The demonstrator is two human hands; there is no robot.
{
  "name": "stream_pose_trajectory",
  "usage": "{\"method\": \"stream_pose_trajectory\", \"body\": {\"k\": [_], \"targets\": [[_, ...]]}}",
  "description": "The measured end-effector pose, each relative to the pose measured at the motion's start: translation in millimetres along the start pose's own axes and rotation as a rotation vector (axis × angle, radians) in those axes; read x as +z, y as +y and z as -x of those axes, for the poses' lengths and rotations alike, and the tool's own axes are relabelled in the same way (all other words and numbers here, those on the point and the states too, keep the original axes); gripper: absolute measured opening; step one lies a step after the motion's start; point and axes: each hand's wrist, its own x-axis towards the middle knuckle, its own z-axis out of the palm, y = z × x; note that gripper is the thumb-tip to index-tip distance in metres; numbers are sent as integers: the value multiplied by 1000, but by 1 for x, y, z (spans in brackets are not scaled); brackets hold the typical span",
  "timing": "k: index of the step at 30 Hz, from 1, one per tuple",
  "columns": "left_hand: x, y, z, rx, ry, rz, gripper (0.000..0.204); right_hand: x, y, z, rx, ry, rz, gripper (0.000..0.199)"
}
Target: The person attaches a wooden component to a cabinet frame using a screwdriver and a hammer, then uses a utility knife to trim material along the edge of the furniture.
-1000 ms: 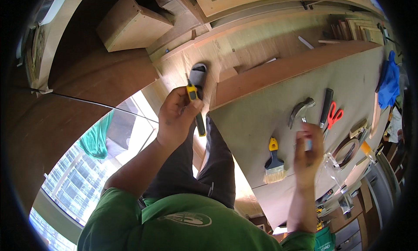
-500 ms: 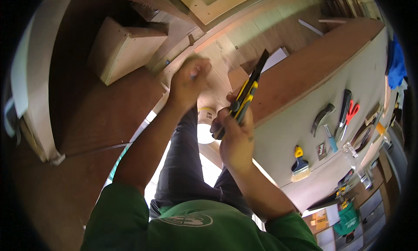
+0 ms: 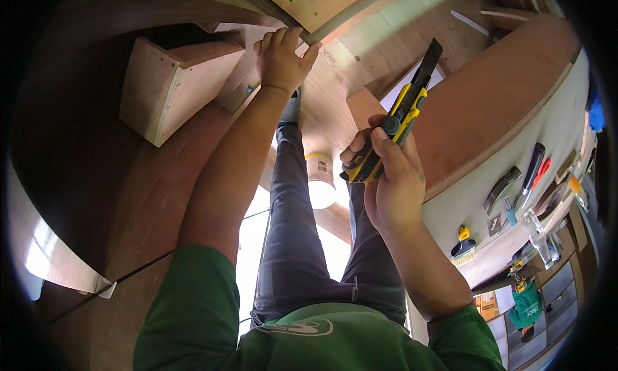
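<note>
My right hand grips a yellow and black utility knife, its dark blade extended and pointing up and away from me. My left hand is stretched forward with its fingers spread. Its fingertips reach the lower edge of a framed wooden panel; whether they press on it I cannot tell. To the left of that hand, a wooden box-like piece stands out from a brown panel. A white tub with a yellow rim sits beyond my legs, between the two arms.
On the right, a long bench with a reddish-brown board carries a hammer, a paintbrush, red-handled scissors and a clear bottle. Another person in green is at the lower right.
My left hand has moved forward to the framed panel and its fingers have spread. My right hand has shifted right and slightly up with the utility knife. The view has shifted too.
</note>
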Motion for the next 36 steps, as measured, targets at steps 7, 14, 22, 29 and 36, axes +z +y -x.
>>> {"method": "stream_pose_trajectory", "body": {"k": [7,14,22,29,36], "targets": [[2,-4,7,114,50,27,33,-14,-1,-2,14,-17,-55,23],[3,8,1,13,13,43,34,-21,-5,-8,20,5,-9,22],[1,10,-2,6,36,77,39,-21,-5,-7,11,-1,18,21],[4,8,2,-26,22,126,32,-23,-3,-11,9,-36,-14,22],[0,-3,2,53,59,184,34,-11,-1,-16,45,2,122,24]]}}
